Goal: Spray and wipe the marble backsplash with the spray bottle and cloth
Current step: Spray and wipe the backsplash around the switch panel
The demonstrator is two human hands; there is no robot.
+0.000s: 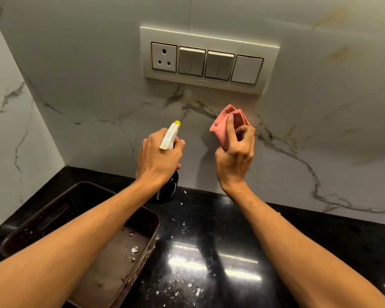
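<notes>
Head view: the white grey-veined marble backsplash (98, 74) fills the upper frame, hard and glossy, with yellowish smears toward its upper right. It will take firm rubbing, though I judge a wet patch would be slick under the cloth. Below it lies the polished black stone worktop (320, 236), flecked with white crumbs. On its left stands a brown perforated plastic basket (80, 187). An ivory switch plate with one socket (209, 34) sits on the wall above the hands, and spray is best kept off it.

The dark spray bottle with a white trigger head and yellow nozzle (167, 140) is upright just above the worktop, nozzle toward the wall. The left hand (158, 156) has its grip wrapped round the neck, the sensible hold. It looks light and rigid.

The folded pink cloth (222, 130) is soft and limp, near or against the marble below the plate. The right hand (236, 156) pinches it with its fingertips; a flatter palm hold would press better.
</notes>
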